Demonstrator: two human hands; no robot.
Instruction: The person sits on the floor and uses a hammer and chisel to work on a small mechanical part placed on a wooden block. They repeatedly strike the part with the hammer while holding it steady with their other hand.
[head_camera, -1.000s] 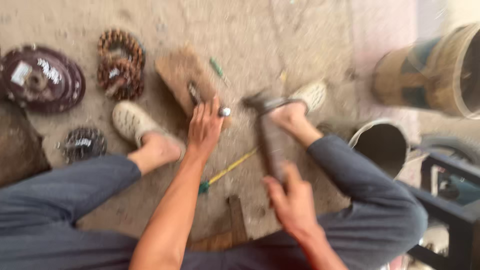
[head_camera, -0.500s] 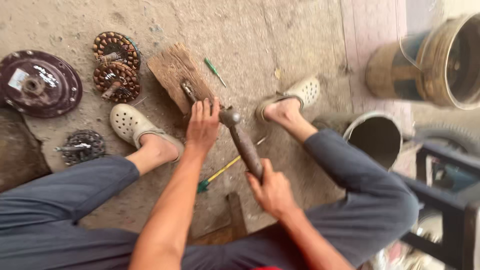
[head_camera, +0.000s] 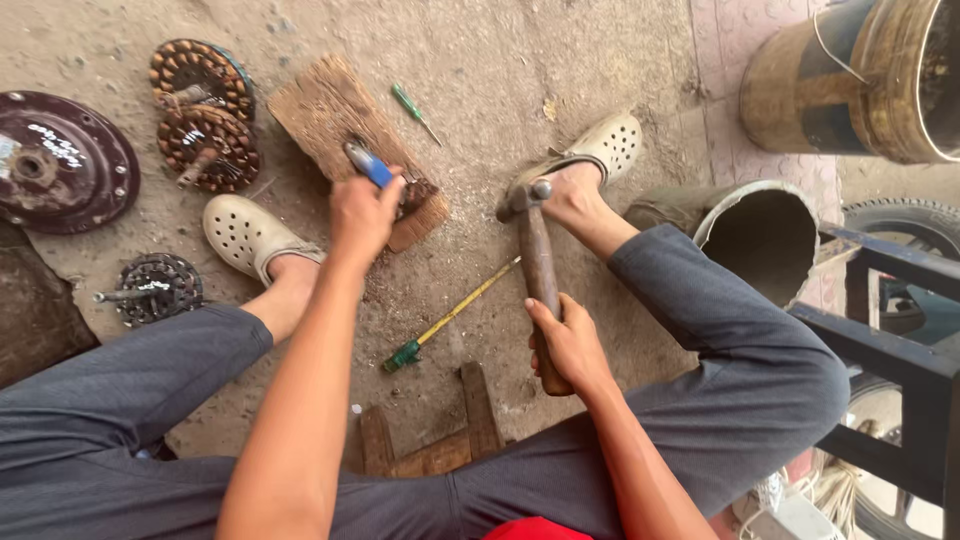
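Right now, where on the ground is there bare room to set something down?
Bare ground lies above the green screwdriver, between the wood block and the drum. A smaller patch sits between the yellow screwdriver and the hammer. The left side is crowded with copper coils and a round plate.

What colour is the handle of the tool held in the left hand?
Blue, on the tool gripped by the left hand over the wooden block; head view.

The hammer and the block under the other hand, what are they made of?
The hammer in the right hand looks like a brown wooden handle, worn smooth, with a dull grey metal head. The block is rough, splintery wood with visible grain. The left hand holds a blue-handled tool on it, probably plastic-gripped.
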